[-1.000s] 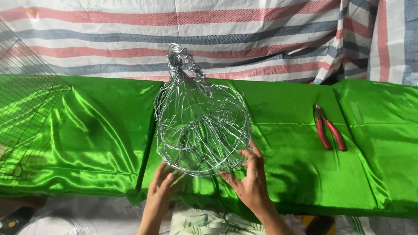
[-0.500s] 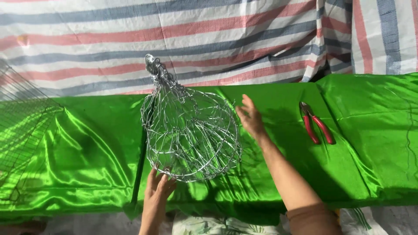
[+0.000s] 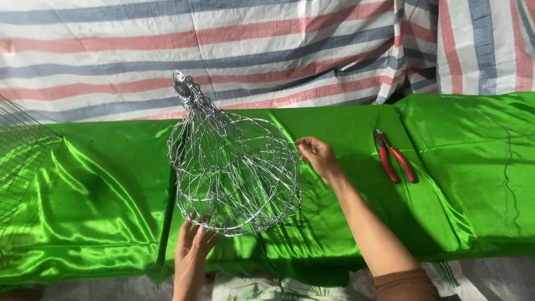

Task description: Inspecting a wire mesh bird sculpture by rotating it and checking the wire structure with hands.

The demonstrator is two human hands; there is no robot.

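Fingers of the left hand (image 3: 192, 251) cup the lower rim of the wire basket (image 3: 234, 167), bracing it from the table's near edge. Its long axis leans up and left toward a twisted top at the far edge. The right hand (image 3: 319, 156), fingertips pinched narrow at the basket's right side, is nearer the red-handled pliers (image 3: 394, 156) lying on the green cloth (image 3: 473, 167).

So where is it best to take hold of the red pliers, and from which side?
Grip the red pliers around the two red handles, coming from above on the near side. They lie flat on the green cloth, metal head pointing away, handles slightly spread toward the person; the right hand is nearest.
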